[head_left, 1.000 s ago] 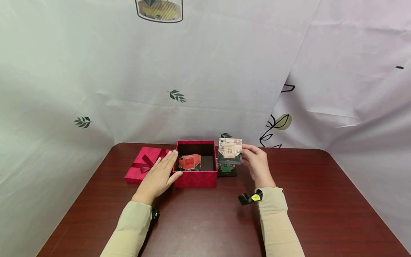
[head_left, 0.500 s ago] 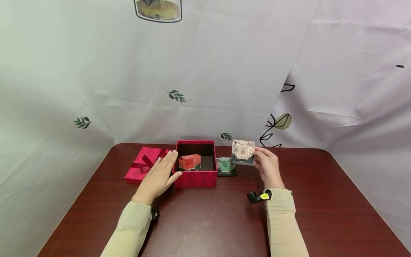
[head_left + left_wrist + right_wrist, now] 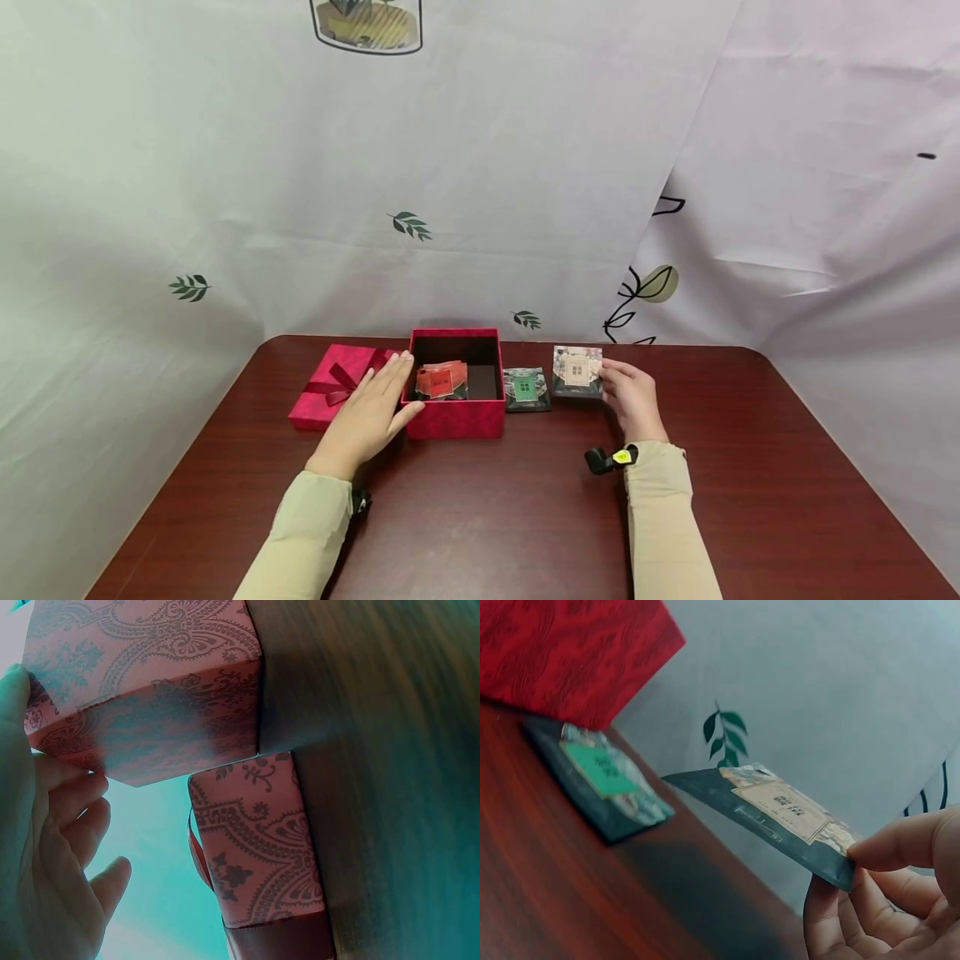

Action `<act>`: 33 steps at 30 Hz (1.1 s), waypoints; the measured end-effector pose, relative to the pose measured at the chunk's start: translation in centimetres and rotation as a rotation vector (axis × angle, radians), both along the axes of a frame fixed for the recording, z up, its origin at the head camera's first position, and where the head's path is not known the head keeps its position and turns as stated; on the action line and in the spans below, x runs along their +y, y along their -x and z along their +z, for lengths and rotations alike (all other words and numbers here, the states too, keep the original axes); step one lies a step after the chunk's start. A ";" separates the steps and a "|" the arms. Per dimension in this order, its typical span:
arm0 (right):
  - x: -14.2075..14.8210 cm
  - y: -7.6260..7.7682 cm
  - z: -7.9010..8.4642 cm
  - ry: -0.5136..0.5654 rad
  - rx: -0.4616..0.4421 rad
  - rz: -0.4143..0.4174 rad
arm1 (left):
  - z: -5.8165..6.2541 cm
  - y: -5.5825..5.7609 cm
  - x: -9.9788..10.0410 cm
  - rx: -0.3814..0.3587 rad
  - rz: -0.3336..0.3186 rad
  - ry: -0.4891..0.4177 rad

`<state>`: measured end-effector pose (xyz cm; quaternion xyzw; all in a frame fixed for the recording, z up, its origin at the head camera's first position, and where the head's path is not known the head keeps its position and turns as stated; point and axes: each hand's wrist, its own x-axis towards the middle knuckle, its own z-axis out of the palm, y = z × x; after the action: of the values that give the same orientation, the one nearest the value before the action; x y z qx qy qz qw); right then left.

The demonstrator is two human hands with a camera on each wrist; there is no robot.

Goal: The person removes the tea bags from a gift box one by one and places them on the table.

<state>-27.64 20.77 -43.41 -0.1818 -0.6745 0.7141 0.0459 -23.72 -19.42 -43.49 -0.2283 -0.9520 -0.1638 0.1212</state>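
beige-label packet (image 3: 577, 372), held near the table's rear edge and to the right of the green-label packet (image 3: 527, 389); in the head view a narrow strip of wood separates the two. the right wrist view shows it tilted and raised above the tabletop (image 3: 480, 508), a dark shadow on the wood below. the green-label packet lies flat, just beside the right wall of the red box (image 3: 456, 421). beyond the right hand (image 3: 632, 398), wood runs on to the table's rounded far corner; a broad stretch also lies between the forearms, in front of the box. red-label packets (image 3: 442, 382) occupy the box's left part. the lid (image 3: 318, 408), tied with ribbon, rests left of the box, partly behind the left hand (image 3: 366, 421).

pose: the right forearm points forward; thumb and fingers pinch the beige-label packet by its right edge. the left forearm slants in from the lower left, fingers nearly straight, thumb set apart, at the box's left wall; whether they press it cannot be told.
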 end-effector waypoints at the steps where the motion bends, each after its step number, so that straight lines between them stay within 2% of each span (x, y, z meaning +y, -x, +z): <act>1: 0.1 0.1 -0.2 -0.009 -0.006 0.005 | 0.0 0.0 0.0 0.000 0.000 0.001; 7: 0.2 0.2 -1.4 -0.095 -0.024 0.034 | 0.1 -0.1 -0.1 0.004 0.002 0.005; 13: 0.0 0.3 -2.0 -0.193 -0.007 0.021 | 0.1 -0.1 -0.1 -0.001 0.003 0.009; 24: -0.2 0.4 -2.4 -0.254 -0.020 -0.001 | 0.0 -0.1 0.1 -0.015 0.005 0.011; 33: -0.1 0.5 -2.3 -0.537 -0.006 -0.019 | 0.2 -0.1 0.0 -0.022 0.006 0.014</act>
<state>-28.10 20.66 -45.72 -0.1717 -0.8381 0.5085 0.0973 -23.65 -19.38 -43.32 -0.2246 -0.9550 -0.1594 0.1099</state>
